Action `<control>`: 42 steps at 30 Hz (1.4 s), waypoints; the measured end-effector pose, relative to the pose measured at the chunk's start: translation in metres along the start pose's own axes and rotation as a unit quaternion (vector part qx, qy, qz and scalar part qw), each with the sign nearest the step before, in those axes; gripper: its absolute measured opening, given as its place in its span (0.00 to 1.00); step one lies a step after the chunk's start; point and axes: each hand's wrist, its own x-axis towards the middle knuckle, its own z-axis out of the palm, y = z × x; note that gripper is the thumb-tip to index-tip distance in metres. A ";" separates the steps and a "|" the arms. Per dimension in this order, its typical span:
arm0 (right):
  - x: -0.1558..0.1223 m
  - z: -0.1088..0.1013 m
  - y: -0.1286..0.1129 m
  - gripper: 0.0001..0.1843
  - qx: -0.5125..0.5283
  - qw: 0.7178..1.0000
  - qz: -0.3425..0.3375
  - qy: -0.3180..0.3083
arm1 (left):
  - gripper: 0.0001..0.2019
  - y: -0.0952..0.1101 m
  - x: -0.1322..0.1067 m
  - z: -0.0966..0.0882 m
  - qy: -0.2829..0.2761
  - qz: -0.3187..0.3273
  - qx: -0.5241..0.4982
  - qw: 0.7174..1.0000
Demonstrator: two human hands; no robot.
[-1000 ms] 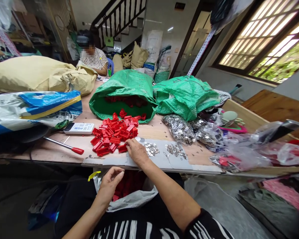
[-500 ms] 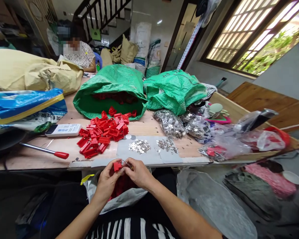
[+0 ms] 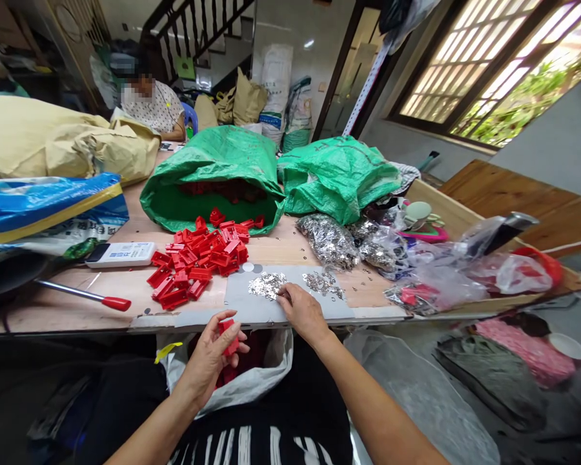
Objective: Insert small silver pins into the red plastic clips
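Observation:
My left hand (image 3: 214, 355) is closed round a small red plastic piece (image 3: 229, 336), held just below the table edge over a white bag (image 3: 266, 381) with more red pieces in it. My right hand (image 3: 303, 311) lies on the grey card sheet (image 3: 244, 303), its fingertips pinched at a little heap of small silver metal bits (image 3: 267, 285). A second heap of silver bits (image 3: 323, 282) lies just to the right. A pile of red plastic pieces (image 3: 196, 261) spreads out of an open green sack (image 3: 213, 177).
Another person sits at the far end of the table (image 3: 151, 106). A white remote (image 3: 121, 254) and a red-handled tool (image 3: 84, 295) lie at the left. Clear bags of silver parts (image 3: 329, 239), a second green sack (image 3: 339, 174) and large paper sacks (image 3: 62, 142) crowd the table.
My right hand has left the red piece and reached up onto the grey sheet to the silver bits. My left hand has kept the red piece and dropped slightly toward the bag.

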 end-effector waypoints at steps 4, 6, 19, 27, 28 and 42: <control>0.003 0.006 -0.004 0.03 -0.019 1.000 -0.001 0.007 | 0.23 0.005 -0.003 0.001 -0.003 -0.027 -0.031 0.999; 0.004 0.006 -0.004 0.02 -0.017 1.000 -0.001 0.008 | 0.21 0.006 -0.004 0.000 -0.001 -0.032 -0.033 0.999; 0.005 -0.005 0.006 0.05 0.024 1.000 0.002 -0.002 | 0.21 0.008 -0.003 -0.005 -0.004 -0.036 -0.114 0.993; 0.002 0.003 -0.005 0.04 -0.047 0.999 0.021 0.004 | 0.20 -0.004 0.000 -0.006 -0.025 0.049 -0.065 0.996; 0.003 0.004 -0.006 0.04 -0.047 0.999 0.020 0.001 | 0.20 -0.006 0.001 -0.007 -0.025 0.076 -0.043 0.996; 0.005 0.002 -0.014 0.03 -0.053 0.997 0.060 -0.008 | 0.17 -0.009 -0.001 -0.015 0.012 0.229 0.177 0.957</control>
